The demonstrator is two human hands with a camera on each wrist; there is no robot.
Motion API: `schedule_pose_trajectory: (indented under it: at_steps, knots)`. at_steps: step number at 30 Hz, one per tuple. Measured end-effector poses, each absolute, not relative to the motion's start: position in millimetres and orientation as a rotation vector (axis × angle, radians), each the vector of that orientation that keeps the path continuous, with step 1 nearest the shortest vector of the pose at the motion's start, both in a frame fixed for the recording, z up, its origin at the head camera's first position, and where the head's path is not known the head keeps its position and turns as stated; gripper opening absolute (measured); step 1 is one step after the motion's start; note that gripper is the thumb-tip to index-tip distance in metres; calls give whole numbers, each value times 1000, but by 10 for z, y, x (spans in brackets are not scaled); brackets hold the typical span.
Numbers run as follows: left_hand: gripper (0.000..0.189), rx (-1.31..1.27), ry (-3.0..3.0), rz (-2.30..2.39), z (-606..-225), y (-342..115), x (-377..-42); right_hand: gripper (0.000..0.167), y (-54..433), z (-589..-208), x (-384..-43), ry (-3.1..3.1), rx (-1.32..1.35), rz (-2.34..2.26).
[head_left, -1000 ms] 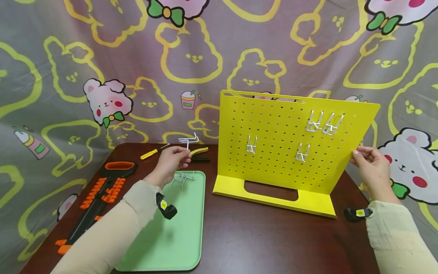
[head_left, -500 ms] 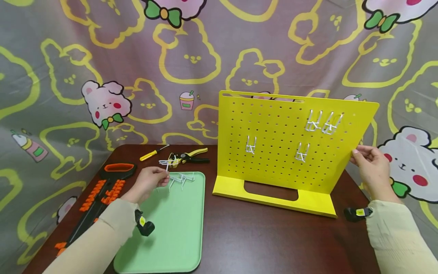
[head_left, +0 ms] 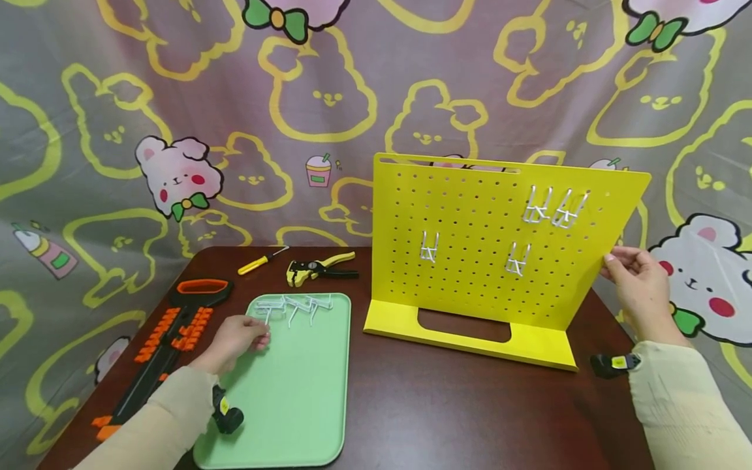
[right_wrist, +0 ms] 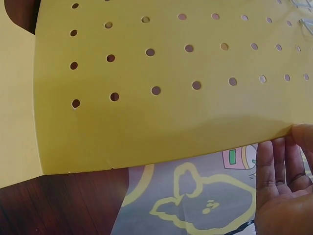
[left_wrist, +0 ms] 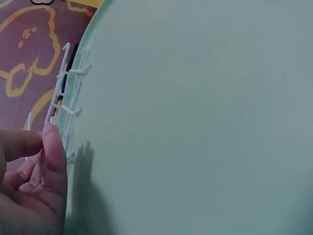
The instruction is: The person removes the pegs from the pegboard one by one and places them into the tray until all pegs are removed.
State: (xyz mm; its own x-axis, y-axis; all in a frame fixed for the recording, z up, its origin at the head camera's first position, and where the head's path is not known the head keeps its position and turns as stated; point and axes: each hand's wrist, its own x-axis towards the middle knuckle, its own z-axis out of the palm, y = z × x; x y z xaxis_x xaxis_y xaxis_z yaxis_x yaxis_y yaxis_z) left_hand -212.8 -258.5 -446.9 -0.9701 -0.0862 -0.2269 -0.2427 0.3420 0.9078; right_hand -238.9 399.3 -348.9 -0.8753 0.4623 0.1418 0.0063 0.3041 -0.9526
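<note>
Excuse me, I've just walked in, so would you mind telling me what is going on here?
A person is handling white wire hooks beside a yellow pegboard. The left hand pinches one hook at the far end of the green tray, next to other loose hooks; whether it touches the tray is unclear. The right hand holds the board's right edge. Four hooks are on the board.

A makeshift workshop corner is showing, the kind of building staying unclear: a cartoon-printed curtain (head_left: 346,85) is hanging behind a dark counter (head_left: 423,418), where a yellow-handled screwdriver (head_left: 255,264) and a pair of pliers (head_left: 310,267) are lying and a yellow pegboard (head_left: 470,225) is standing.
</note>
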Motion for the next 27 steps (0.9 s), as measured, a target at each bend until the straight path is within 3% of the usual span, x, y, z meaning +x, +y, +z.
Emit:
schedule_pose_trajectory:
  at_steps: [27]
  knots:
    - [19, -410, 2484, 1648, -4498, -2608, -1974, 10, 3996, -3502, -2397, -2089, -377, 1698]
